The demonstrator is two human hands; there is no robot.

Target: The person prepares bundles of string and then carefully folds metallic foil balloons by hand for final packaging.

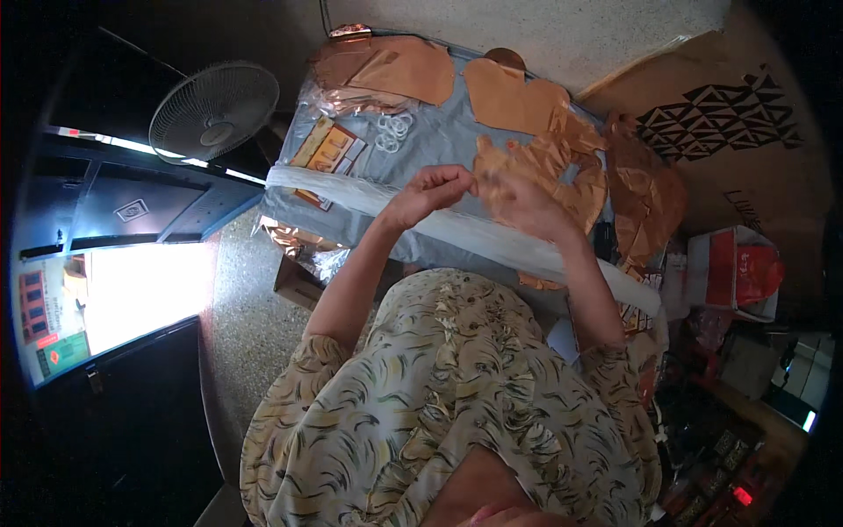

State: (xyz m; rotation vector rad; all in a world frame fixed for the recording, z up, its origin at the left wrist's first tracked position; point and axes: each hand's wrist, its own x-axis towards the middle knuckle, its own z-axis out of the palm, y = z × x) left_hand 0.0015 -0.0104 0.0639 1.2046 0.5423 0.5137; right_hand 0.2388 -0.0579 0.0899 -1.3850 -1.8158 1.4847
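Above the table [439, 140], I see: left hand [432, 190] and right hand [520, 200], fingertips meeting, pinching something too small to tell; copper foil [562, 167] just beyond; white rings [392, 130] nearby.

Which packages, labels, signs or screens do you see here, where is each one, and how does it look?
Printed cards: on the grey table, left part; orange and yellow rectangles.
Cardboard box: upper right; brown, with a black triangle pattern.
Red and white package: right of the table; boxy.
Label: on the dark cabinet at left; small, white, rectangular.
Posters: far left edge; red and green panels.
Lit display: lower right; small, red.
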